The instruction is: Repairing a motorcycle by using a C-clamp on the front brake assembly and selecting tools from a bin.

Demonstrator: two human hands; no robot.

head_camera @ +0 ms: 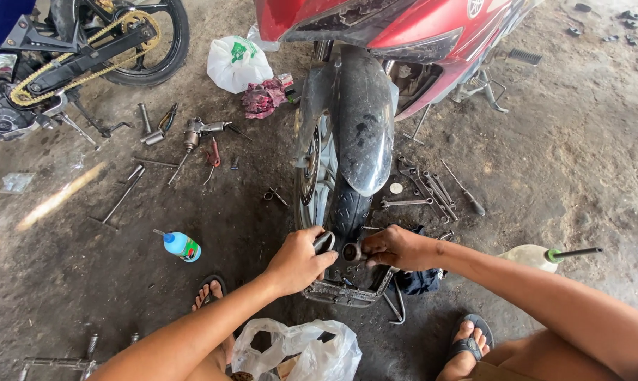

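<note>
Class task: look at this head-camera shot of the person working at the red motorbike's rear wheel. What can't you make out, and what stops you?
- Head view: the part gripped by the left hand; fingers cover most of it.
- The small round part at the right hand: too small to identify.
- Rear wheel hub: hidden behind the black mudguard.
- Red motorbike: cut off by the top edge.
- Clear plastic bag: contents unclear, cut off by the bottom edge.

Floor [580,162] under me was bare, dusty concrete, stained dark with oil around the middle. Daylight fell from the left, leaving a bright streak [58,197] across the dirt.
</note>
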